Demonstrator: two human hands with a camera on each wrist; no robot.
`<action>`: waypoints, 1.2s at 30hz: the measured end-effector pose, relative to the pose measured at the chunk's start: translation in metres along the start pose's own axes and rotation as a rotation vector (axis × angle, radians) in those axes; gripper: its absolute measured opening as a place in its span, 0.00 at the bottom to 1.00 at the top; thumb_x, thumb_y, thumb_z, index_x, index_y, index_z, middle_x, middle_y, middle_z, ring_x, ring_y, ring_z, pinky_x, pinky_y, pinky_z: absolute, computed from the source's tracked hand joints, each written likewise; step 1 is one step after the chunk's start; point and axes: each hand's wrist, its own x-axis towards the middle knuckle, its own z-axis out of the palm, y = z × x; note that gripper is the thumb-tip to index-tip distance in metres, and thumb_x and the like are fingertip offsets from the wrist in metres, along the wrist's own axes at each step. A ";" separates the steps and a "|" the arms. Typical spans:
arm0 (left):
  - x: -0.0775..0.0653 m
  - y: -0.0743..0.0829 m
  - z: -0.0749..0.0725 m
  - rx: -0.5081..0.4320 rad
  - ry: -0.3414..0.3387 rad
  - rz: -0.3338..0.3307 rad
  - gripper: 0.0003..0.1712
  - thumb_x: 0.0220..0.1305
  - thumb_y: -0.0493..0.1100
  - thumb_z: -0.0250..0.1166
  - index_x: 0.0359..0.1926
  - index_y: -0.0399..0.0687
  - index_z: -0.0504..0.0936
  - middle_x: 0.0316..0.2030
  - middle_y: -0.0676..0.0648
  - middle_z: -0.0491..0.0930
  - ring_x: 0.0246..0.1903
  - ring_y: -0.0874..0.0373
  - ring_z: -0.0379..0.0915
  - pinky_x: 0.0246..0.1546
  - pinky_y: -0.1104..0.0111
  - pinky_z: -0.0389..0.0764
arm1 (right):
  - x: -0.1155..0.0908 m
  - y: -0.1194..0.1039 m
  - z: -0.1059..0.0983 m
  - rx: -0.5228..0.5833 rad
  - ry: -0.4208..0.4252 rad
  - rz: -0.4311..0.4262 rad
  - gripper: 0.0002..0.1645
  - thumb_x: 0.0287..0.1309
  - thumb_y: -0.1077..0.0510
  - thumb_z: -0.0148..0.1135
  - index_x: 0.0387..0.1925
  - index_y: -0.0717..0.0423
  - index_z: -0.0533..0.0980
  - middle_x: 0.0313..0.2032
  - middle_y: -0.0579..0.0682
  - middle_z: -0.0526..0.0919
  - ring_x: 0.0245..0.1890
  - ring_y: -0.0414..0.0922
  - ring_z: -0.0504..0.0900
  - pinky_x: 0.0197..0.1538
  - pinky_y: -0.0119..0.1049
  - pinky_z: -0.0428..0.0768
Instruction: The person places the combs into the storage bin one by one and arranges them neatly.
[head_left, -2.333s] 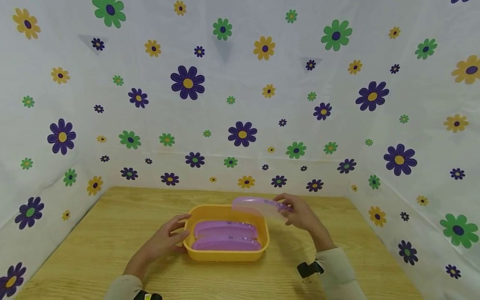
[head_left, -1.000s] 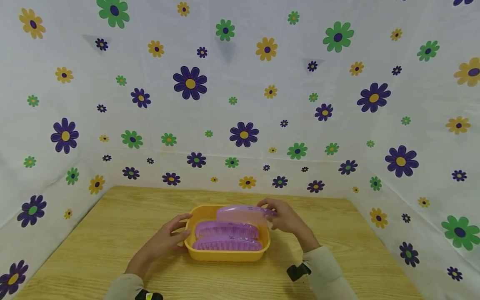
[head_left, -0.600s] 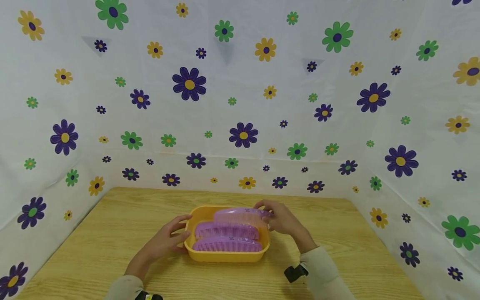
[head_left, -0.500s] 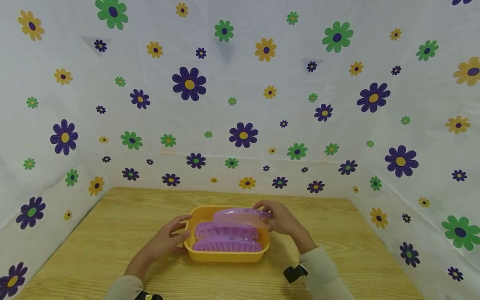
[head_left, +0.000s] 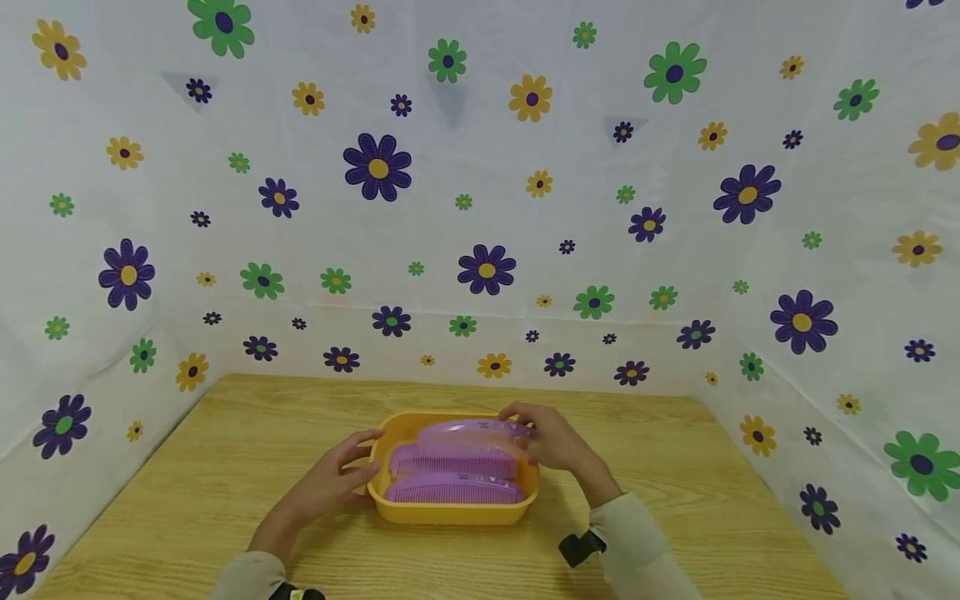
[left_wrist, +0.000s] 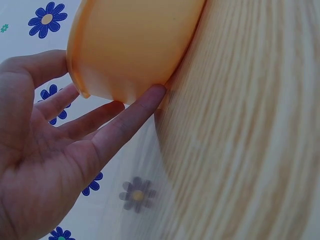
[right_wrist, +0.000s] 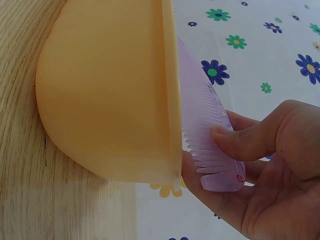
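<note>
A yellow plastic tub (head_left: 453, 514) stands on the table, with two purple combs (head_left: 453, 489) lying lengthwise in it, teeth toward me. My left hand (head_left: 333, 477) rests against the tub's left end; in the left wrist view its fairly straight fingers (left_wrist: 127, 120) touch the outer wall and rim. My right hand (head_left: 551, 437) pinches a third, translucent purple comb (head_left: 457, 433) by its right end, over the back of the tub. In the right wrist view that comb (right_wrist: 207, 135) is between thumb and fingers, partly hidden by the tub wall.
Light wood-grain table (head_left: 285, 417) extends around the tub on all sides. A white flower-printed sheet (head_left: 480, 208) encloses the table at the back and both sides. Black straps (head_left: 581, 547) show at both wrists by the pale sleeves.
My right hand has carried the third comb leftward and down, from beyond the tub's right rear corner to over its inside. My left hand and the tub have stayed put.
</note>
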 end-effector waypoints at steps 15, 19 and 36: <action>0.001 -0.001 -0.001 -0.019 -0.024 0.003 0.32 0.70 0.47 0.54 0.71 0.53 0.54 0.70 0.30 0.53 0.61 0.35 0.66 0.44 0.53 0.84 | 0.004 -0.001 0.004 -0.033 -0.003 0.009 0.22 0.55 0.71 0.59 0.48 0.48 0.77 0.44 0.54 0.81 0.39 0.47 0.77 0.31 0.31 0.84; 0.000 -0.001 -0.001 -0.027 -0.024 -0.002 0.33 0.71 0.46 0.54 0.72 0.51 0.53 0.69 0.28 0.52 0.61 0.35 0.66 0.44 0.52 0.84 | 0.004 -0.002 0.005 -0.032 -0.004 0.021 0.22 0.55 0.71 0.59 0.48 0.47 0.77 0.44 0.53 0.81 0.38 0.47 0.77 0.31 0.31 0.84; 0.000 0.001 0.000 -0.039 -0.019 -0.008 0.33 0.70 0.46 0.55 0.72 0.52 0.54 0.69 0.28 0.53 0.61 0.35 0.66 0.44 0.52 0.84 | 0.004 -0.001 0.005 -0.028 0.014 0.053 0.21 0.56 0.70 0.59 0.48 0.47 0.77 0.44 0.52 0.81 0.38 0.46 0.77 0.33 0.33 0.85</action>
